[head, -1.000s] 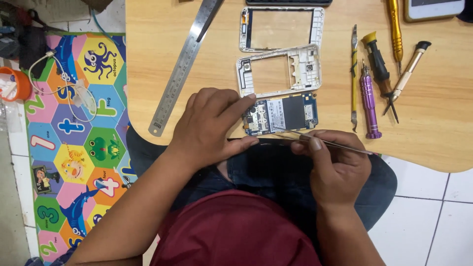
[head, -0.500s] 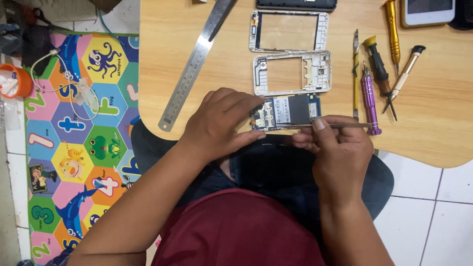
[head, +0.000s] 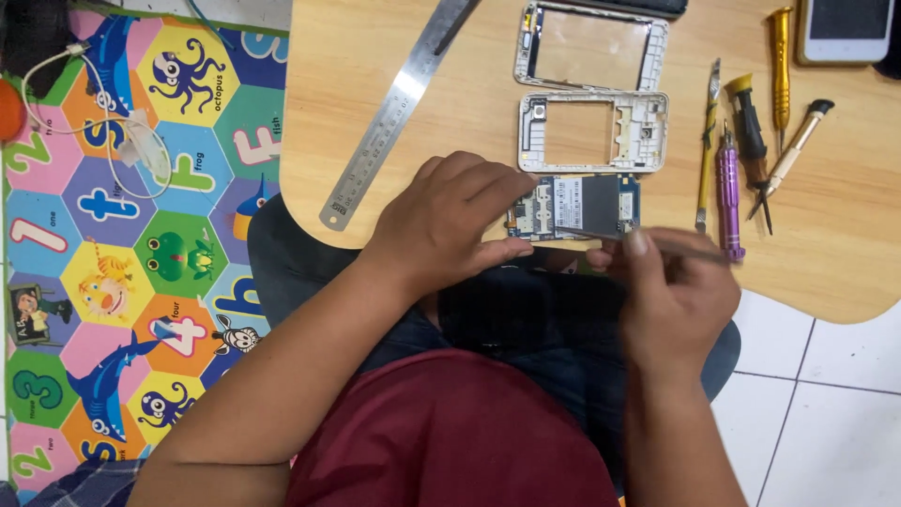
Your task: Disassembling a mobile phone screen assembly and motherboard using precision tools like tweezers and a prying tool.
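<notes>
Low wooden table [head: 394, 56] seen from above — light grain, rounded corners, evenly lit. Floor beneath covered at left by foam play mat [head: 113, 282] (bright hexagons printed with cartoon animals, letters, numerals). White floor tiles [head: 826, 413] with grey grout exposed at lower right. White cable [head: 103, 131] left lying loose on mat — no wall or window caught in view.

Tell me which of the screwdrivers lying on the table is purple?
The purple screwdriver is the one nearest the right hand, between the thin yellow tool and the black-handled screwdriver; the others are yellow, black or tan.
</notes>
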